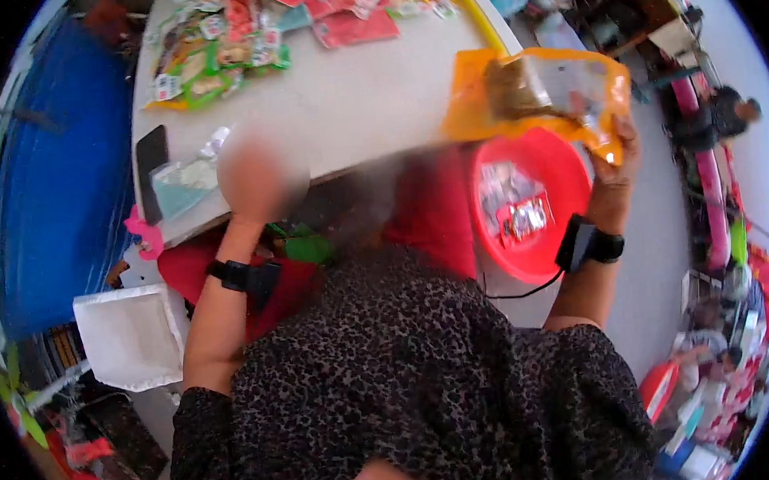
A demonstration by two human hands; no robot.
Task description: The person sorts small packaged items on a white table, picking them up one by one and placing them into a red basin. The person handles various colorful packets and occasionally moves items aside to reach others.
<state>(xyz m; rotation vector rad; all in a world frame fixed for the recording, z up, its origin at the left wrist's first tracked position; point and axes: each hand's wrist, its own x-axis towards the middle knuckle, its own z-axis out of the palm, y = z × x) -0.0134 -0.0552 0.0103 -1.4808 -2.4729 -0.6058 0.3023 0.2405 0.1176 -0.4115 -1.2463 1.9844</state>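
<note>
My right hand (619, 150) grips the lower right corner of an orange plastic pouch (541, 88) with a clear window and something brown inside. It is raised beside the table's right edge, above a red plastic basin (571, 177). Inside the basin lie several small packets (527, 220), one silver and red. Over the table's near left edge is my left hand (253, 182), blurred, so its fingers cannot be made out. Close to it a clear and pale-blue plastic packet (183, 187) lies beside a dark phone (152, 152).
Snack packets (263, 38) are heaped across the far side of the white table (375, 100). A yellow strip (472, 6) runs along its right edge. A white foam box (130, 338) stands at lower left, near a blue sheet (62, 175). Another person (717, 120) is far right.
</note>
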